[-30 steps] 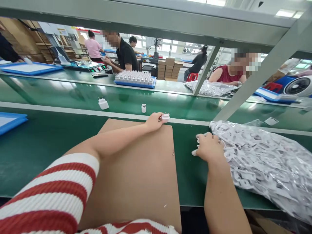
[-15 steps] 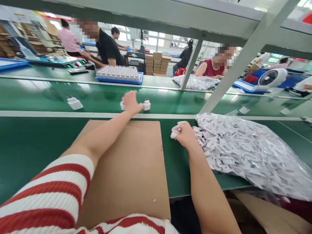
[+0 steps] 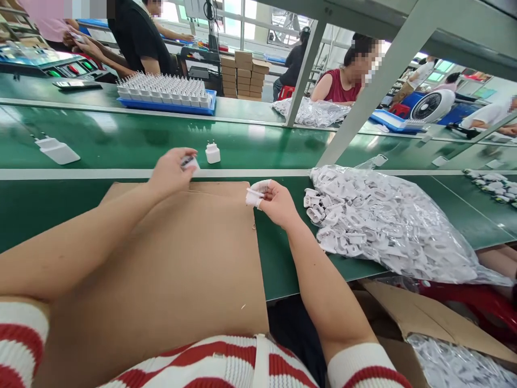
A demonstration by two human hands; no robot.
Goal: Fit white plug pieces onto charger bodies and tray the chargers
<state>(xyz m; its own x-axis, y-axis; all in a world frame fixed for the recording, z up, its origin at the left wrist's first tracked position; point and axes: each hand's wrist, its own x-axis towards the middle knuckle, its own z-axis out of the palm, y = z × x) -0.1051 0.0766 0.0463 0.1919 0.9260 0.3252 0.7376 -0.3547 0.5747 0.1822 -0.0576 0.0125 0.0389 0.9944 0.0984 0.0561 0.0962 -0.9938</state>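
My left hand (image 3: 172,171) is closed around a white plug charger (image 3: 191,163), just above the near edge of the green belt. A second white charger (image 3: 212,153) stands on the belt to its right, prongs up, and another charger (image 3: 58,150) lies tilted at the far left. My right hand (image 3: 279,203) pinches a white plastic piece (image 3: 254,197) over the cardboard's right edge; the fingers partly cover it. Right of that hand lies a clear plastic bag (image 3: 407,226) full of similar white plastic pieces, some spilling from its mouth.
A flat cardboard sheet (image 3: 181,258) covers the bench before me. Beyond the belt stands a blue tray (image 3: 169,106) of upright chargers. A slanted metal post (image 3: 363,97) rises behind the bag. An open carton (image 3: 398,312) sits low at right. Several people work across the belt.
My left hand has taken hold of a charger from the belt and drawn it back toward me. My right hand, still with the white piece, has come nearer the left. The view has shifted.
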